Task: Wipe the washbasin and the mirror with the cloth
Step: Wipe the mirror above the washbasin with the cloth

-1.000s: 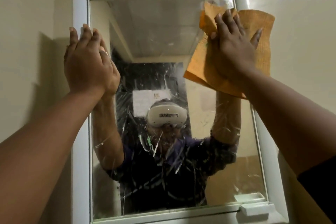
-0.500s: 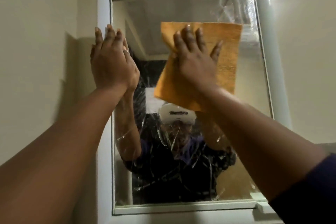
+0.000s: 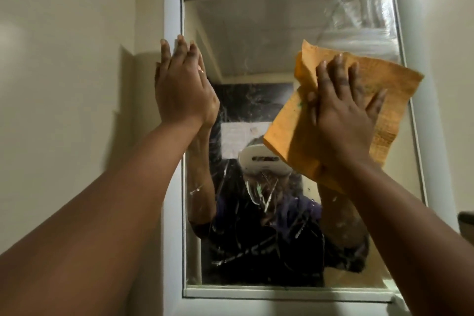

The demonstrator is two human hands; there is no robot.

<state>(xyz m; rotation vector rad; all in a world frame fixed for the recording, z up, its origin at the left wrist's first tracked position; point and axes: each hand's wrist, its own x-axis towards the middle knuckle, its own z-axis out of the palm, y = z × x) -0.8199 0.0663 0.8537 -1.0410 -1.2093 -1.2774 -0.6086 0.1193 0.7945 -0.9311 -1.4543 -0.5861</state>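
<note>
A white-framed mirror (image 3: 256, 33) hangs on the beige wall, its glass streaked with wet smears in the lower half and upper right corner. My right hand (image 3: 341, 115) lies flat with fingers spread on an orange cloth (image 3: 384, 100), pressing it against the glass at the mirror's right side, mid-height. My left hand (image 3: 183, 87) rests flat and empty on the mirror's left frame edge and glass. The washbasin is out of view.
Beige wall (image 3: 77, 84) surrounds the mirror on the left and right. The mirror's white frame (image 3: 171, 20) juts out from the wall. A dark object (image 3: 465, 223) shows at the right edge.
My right hand slid the cloth from the top right corner left across the glass, then back right and lower. My left hand stayed on the left frame. The view shifted.
</note>
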